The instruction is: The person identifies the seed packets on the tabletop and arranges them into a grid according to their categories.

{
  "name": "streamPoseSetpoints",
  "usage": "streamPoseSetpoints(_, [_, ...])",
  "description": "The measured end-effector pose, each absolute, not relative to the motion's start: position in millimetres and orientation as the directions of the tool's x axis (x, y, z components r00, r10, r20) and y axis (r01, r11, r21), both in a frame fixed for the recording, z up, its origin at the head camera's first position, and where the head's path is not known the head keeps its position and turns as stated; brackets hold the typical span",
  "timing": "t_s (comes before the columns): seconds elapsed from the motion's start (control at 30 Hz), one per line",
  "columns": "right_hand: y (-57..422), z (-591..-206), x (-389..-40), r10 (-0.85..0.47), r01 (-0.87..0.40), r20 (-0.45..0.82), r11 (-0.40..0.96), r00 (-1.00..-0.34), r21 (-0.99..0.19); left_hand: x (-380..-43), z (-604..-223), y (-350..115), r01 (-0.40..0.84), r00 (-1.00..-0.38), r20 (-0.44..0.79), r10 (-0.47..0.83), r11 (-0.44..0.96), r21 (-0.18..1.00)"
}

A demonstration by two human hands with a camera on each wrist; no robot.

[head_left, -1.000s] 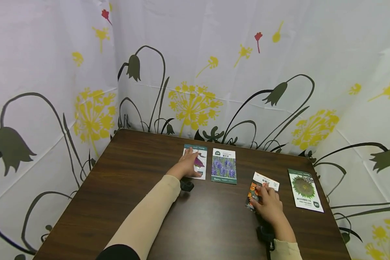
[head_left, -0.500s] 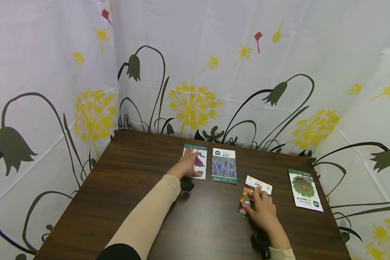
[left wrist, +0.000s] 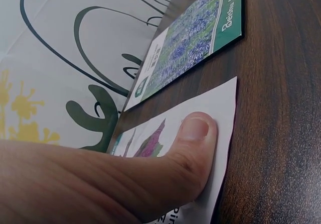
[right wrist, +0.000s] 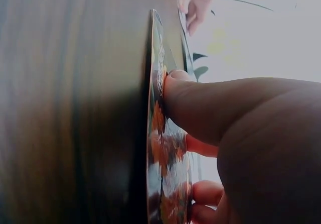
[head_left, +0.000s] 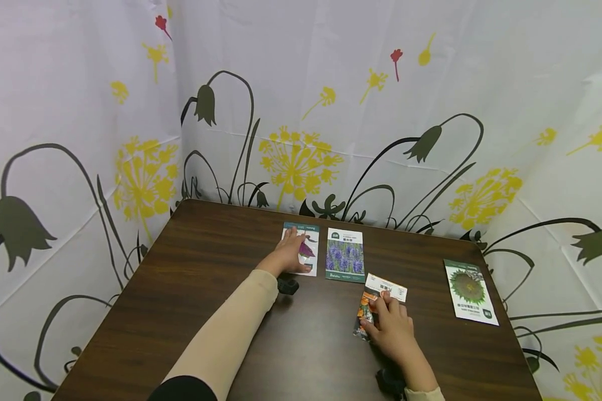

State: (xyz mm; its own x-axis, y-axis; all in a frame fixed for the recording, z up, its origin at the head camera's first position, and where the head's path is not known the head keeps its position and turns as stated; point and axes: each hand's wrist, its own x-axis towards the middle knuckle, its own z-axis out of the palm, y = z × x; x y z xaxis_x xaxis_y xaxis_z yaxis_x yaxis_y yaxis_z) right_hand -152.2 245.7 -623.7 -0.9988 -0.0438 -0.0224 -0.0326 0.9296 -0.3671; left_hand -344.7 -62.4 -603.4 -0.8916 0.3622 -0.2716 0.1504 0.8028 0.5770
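Note:
In the head view my left hand [head_left: 286,252] rests on a seed packet with a purple flower [head_left: 308,249], fingers spread. In the left wrist view its thumb [left wrist: 193,138] presses on the packet's white end. My right hand [head_left: 392,324] holds a seed packet with orange flowers [head_left: 365,309] low over the table, thumb near its left edge and fingertips on its face. Crinkles show between thumb and fingers in the right wrist view, where the orange-flowered packet [right wrist: 159,133] is seen edge-on. What lies under my right palm is hidden.
A lavender seed packet [head_left: 345,256] lies just right of the purple-flowered one. Near the right edge of the brown table [head_left: 205,250] is a sunflower packet [head_left: 470,292]. Behind the table hangs a flower-patterned curtain [head_left: 291,72].
My right hand has moved left with the orange-flowered packet, bringing it near the lower corner of the lavender packet. The left hand and the other packets have stayed in place.

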Motion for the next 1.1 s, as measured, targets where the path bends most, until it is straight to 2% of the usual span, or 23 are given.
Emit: streamPoseSetpoints(1.1, [172.9, -629.3, -139.8, -0.258, -0.263, 0.058, 0.916, -0.964, -0.304, -340.8, -597.5, -62.6, 0.200, -0.895, -0.243, 0.374, 0.824, 0.531])
